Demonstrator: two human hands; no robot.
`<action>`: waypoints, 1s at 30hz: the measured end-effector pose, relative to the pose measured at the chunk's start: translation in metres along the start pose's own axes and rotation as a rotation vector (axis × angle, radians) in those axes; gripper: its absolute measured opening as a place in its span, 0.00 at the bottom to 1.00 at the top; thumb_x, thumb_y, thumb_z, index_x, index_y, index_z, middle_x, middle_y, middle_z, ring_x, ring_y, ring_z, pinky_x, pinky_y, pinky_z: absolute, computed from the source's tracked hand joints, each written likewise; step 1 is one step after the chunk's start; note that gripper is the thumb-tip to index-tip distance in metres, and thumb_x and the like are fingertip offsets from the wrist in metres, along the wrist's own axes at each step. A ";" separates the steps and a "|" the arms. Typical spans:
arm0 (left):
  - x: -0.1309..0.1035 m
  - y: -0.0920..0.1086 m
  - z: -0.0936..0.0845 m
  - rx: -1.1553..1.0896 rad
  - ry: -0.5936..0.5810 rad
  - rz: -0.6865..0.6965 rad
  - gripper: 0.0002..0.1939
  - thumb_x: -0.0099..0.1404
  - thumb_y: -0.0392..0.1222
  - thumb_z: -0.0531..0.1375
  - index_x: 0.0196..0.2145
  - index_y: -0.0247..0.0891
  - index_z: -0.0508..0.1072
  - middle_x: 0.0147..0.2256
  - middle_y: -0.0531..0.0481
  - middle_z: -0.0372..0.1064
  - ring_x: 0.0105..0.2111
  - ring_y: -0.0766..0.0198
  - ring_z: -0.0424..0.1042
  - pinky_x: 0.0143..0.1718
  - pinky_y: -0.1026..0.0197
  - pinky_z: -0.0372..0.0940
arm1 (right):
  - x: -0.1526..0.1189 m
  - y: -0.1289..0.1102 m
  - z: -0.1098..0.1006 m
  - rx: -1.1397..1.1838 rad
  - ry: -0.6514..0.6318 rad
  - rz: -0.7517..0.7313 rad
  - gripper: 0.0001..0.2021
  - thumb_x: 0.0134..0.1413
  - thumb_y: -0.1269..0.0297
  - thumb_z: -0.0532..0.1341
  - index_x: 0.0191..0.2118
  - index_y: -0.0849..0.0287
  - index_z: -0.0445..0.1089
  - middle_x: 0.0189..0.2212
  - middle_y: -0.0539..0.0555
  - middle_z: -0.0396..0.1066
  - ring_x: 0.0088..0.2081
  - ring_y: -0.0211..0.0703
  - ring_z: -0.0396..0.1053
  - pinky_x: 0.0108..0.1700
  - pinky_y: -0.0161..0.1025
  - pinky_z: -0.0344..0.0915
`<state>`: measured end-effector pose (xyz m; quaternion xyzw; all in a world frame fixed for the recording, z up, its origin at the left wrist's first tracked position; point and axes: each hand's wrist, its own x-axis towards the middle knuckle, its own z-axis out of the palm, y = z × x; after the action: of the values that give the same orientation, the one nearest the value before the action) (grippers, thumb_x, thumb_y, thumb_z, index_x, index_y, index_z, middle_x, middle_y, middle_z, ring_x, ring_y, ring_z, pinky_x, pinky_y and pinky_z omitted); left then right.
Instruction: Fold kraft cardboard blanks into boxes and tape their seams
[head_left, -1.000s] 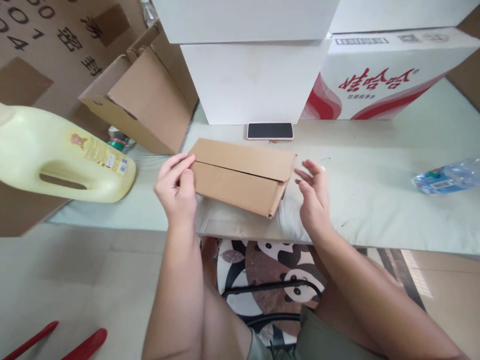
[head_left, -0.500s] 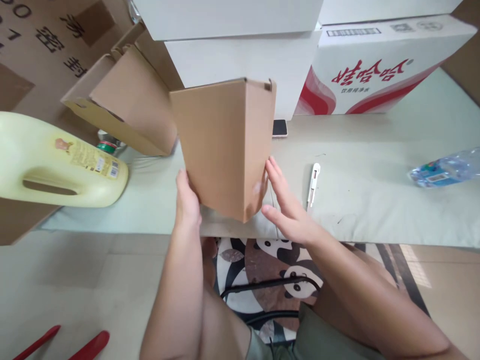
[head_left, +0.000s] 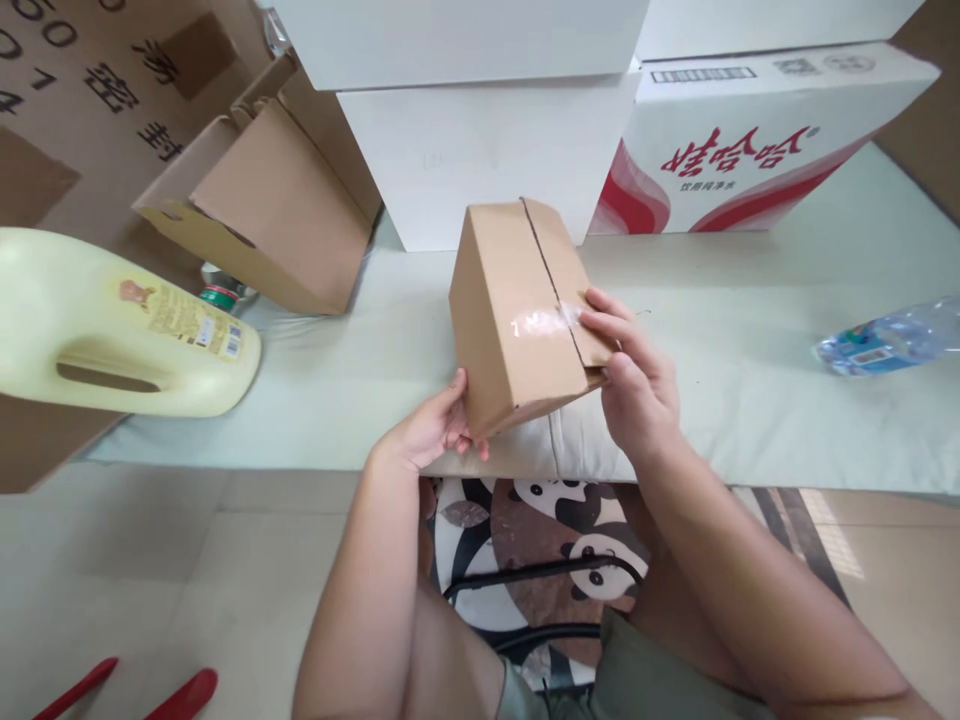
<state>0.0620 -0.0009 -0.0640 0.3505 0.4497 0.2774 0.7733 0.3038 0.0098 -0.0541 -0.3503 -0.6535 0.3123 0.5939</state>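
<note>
A small brown cardboard box [head_left: 517,270] is held tilted above the pale green cloth surface. A dark seam runs along its face, with a shiny strip of clear tape across it. My left hand [head_left: 431,425] supports the lower left edge, thumb on the side and fingers partly beneath. At the lower right corner, my right hand [head_left: 637,375] grips the edge, its fingers on the seamed face and its thumb by a slightly raised flap. The white utility knife seen earlier is out of sight, behind the box or my right hand.
Left stand a pale yellow jug [head_left: 135,320] and an opened cardboard box [head_left: 285,200]. White cartons [head_left: 480,150] and a red-and-white carton [head_left: 742,150] line the back. A clear plastic bottle [head_left: 885,335] lies right. Below is a panda-print mat [head_left: 540,550].
The box has turned and tipped, so its taped seam now faces me. It also moved right. My right hand went from lying flat against its side to gripping its corner.
</note>
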 end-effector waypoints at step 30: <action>0.013 0.003 0.024 0.710 0.760 1.134 0.17 0.64 0.46 0.52 0.42 0.46 0.79 0.53 0.47 0.71 0.65 0.49 0.61 0.74 0.40 0.42 | -0.014 -0.002 0.017 0.054 -0.261 0.017 0.15 0.67 0.52 0.55 0.52 0.49 0.73 0.63 0.57 0.64 0.67 0.52 0.61 0.69 0.56 0.58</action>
<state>0.0889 0.0034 -0.0600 0.6353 0.4980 0.5719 0.1463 0.2875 -0.0030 -0.0624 -0.2962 -0.7136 0.3777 0.5103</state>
